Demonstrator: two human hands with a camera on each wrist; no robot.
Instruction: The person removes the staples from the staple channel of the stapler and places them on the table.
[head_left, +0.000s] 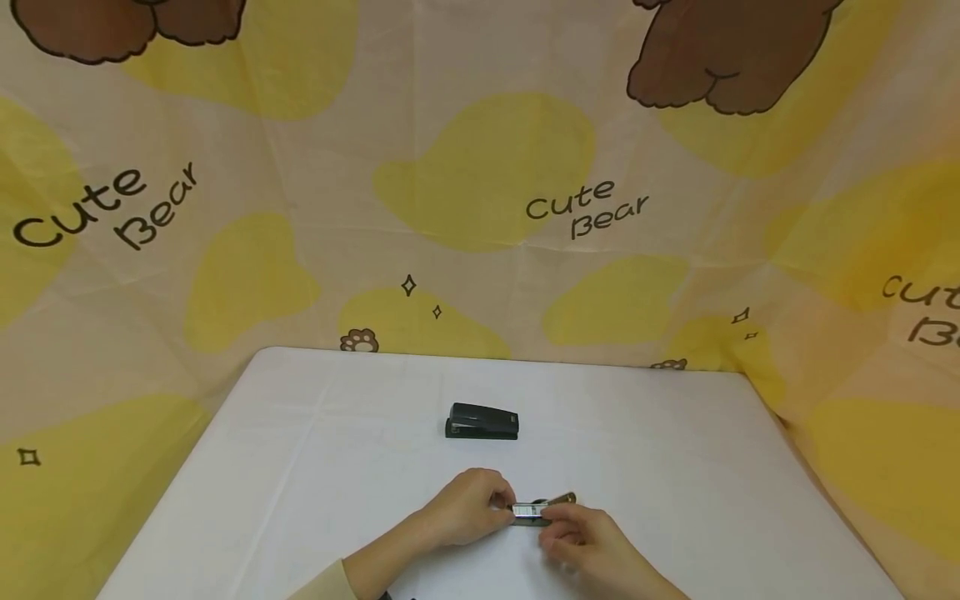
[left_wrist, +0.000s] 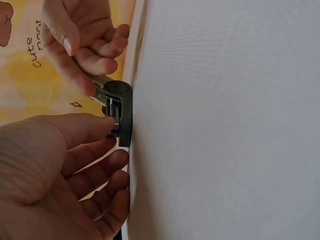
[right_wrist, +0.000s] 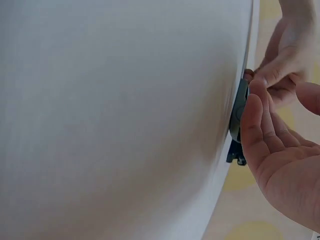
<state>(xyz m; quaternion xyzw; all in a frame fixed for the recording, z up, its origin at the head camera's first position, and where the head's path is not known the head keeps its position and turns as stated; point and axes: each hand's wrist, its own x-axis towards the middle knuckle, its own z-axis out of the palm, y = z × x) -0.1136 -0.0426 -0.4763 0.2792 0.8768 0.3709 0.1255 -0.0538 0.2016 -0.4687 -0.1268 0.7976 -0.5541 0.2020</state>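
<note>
Low over the white table, my left hand (head_left: 468, 508) pinches one end of a small dark green stapler (head_left: 531, 522) between thumb and index finger. The stapler's top arm (head_left: 562, 499) is raised, and a silvery strip (head_left: 527, 510) shows in its channel. In the left wrist view, the left thumb tip (left_wrist: 111, 122) lies on that channel. My right hand (head_left: 592, 546) is at the stapler's other side, its fingers reaching to it and its thumb held apart. Behind both hands stands a closed black stapler (head_left: 482, 422). In the right wrist view, fingers hide part of the green stapler (right_wrist: 239, 112).
The table (head_left: 360, 417) is covered by a smooth white sheet. A patterned cloth (head_left: 480, 167) with bears and yellow patches hangs behind the table and along its sides.
</note>
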